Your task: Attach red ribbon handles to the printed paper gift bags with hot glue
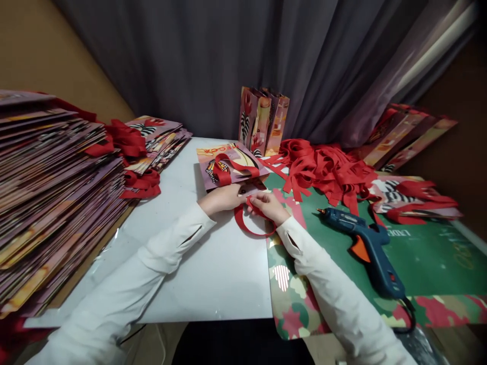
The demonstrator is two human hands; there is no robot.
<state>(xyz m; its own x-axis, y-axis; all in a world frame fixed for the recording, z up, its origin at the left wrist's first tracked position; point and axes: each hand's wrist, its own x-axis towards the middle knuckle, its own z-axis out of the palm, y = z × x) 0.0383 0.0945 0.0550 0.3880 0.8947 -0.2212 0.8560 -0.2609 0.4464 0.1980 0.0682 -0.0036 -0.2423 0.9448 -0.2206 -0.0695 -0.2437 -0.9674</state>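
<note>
A printed paper gift bag (207,175) lies on the white table in front of me, with a red ribbon handle (243,167) looped over its upper face. At the bag's near edge, my left hand (225,197) is closed on it, fingertips partly hidden. Close beside it, my right hand (269,205) pinches a second red ribbon (249,230). That ribbon hangs in a loop below both hands, its upper end against the near edge of the bag. Whether it is attached there I cannot tell.
A blue glue gun (365,238) lies on a green printed sheet (323,268) at right. Behind it is a heap of red ribbons (327,167). Tall stacks of flat bags (57,203) fill the left. Bags stand upright (262,119) at the back, near a grey curtain (198,66).
</note>
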